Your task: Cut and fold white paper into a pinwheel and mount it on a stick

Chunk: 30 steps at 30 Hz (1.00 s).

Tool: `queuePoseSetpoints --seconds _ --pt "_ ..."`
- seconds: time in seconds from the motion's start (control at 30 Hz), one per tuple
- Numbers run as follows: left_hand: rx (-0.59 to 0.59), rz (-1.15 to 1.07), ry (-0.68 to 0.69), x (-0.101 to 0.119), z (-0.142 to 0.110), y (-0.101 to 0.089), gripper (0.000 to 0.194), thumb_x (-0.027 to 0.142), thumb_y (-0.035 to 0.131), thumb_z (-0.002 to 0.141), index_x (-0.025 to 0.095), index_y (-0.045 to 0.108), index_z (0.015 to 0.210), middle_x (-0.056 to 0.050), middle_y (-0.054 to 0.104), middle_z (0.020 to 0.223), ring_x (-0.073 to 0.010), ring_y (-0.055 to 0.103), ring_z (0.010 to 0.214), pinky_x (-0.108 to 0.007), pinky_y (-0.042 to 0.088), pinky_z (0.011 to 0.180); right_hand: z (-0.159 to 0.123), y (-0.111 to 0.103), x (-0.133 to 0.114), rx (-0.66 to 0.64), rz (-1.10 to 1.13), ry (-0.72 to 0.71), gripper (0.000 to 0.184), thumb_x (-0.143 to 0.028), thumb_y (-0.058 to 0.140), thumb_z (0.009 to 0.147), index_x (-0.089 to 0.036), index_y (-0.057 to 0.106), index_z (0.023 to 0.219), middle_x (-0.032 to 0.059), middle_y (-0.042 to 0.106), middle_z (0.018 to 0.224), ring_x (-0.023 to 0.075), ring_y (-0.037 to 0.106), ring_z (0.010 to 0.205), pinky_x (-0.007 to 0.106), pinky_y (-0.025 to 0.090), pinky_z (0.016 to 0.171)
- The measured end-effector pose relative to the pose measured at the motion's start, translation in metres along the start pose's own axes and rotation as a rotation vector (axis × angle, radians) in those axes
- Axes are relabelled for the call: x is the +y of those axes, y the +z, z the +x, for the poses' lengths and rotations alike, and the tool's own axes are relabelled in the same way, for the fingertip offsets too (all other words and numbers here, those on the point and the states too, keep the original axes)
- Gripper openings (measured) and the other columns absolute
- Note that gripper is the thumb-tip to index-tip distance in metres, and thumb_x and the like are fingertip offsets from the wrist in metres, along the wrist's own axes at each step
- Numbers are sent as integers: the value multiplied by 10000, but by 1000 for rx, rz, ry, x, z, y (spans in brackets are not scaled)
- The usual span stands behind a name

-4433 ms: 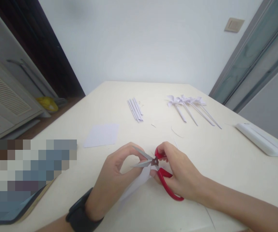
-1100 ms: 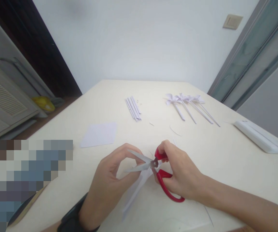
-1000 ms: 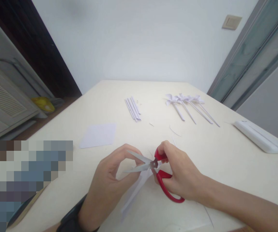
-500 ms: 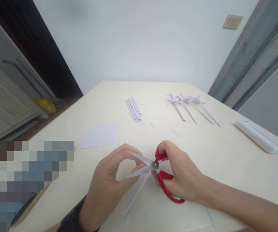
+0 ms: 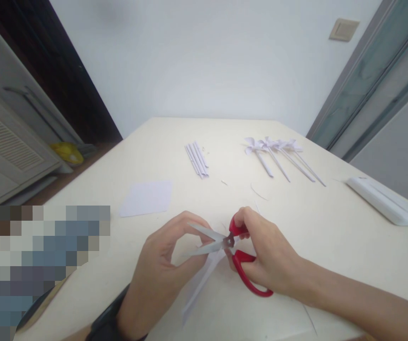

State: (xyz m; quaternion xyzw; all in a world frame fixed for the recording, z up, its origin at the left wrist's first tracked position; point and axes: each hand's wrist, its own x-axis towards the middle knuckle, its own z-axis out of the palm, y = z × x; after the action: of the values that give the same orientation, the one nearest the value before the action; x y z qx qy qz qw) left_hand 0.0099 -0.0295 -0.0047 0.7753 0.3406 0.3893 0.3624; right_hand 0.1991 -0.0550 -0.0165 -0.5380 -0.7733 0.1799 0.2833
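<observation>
just below the centre of the frame, a sheet of white paper (image 5: 199, 286) slants from beside the pivot of the red-handled scissors (image 5: 228, 241) towards the lower left, its long edge on a steep diagonal. the two blades (image 5: 207, 232) stand apart in a narrow v with their points to the left of the frame, so they lie across the upper end of that diagonal rather than along it. the paper shows below and behind the lower blade; whether any of it sits between the blades cannot be told.

the left hand (image 5: 170, 258) is the nearer to the sheet: its thumb and forefinger curve into a ring and come together at the paper's upper end, seemingly pinching it, though the blades partly cover the tips. the right hand (image 5: 268, 251), right of centre, has its fingers wrapped round the red handles, the loops spread. some of its fingertips reach beneath the pivot, close to the paper; contact there is unclear.

farther off, a flat paper square (image 5: 146, 198) lies left of centre, rolled paper sticks (image 5: 197, 161) lie above the hands, and paper pinwheels (image 5: 278, 154) rest towards the upper right.
</observation>
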Motion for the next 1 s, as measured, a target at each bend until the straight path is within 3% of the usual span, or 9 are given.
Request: queuePoseSetpoints --seconds 0.3,0.53,0.77,1.0 --pt "26 -13 17 -2 2 0 186 51 520 785 233 558 775 12 574 828 -148 556 803 -282 448 724 0 -3 0 42 -4 60 284 -108 519 587 -229 345 776 -34 477 705 122 400 574 233 327 499" --pt "54 -106 -4 -6 2 -1 133 102 493 824 221 530 775 -8 603 936 -190 528 1034 -357 381 933 9 -11 2 30 449 196 272 -152 604 702 -234 354 775 -63 471 684 99 424 580 226 347 543" --pt "15 -63 -144 -8 7 -3 96 150 488 834 222 500 771 11 582 807 -153 565 811 -295 430 764 12 -11 6 -165 928 269 269 -161 639 724 -216 383 784 -39 529 765 106 490 672 227 346 582" --pt "5 -65 -285 -23 12 -2 73 168 510 802 212 507 744 26 573 740 -137 556 730 -242 421 673 13 -14 8 -269 1036 351 250 -164 656 711 -188 417 779 3 575 826 109 486 691 246 343 608"
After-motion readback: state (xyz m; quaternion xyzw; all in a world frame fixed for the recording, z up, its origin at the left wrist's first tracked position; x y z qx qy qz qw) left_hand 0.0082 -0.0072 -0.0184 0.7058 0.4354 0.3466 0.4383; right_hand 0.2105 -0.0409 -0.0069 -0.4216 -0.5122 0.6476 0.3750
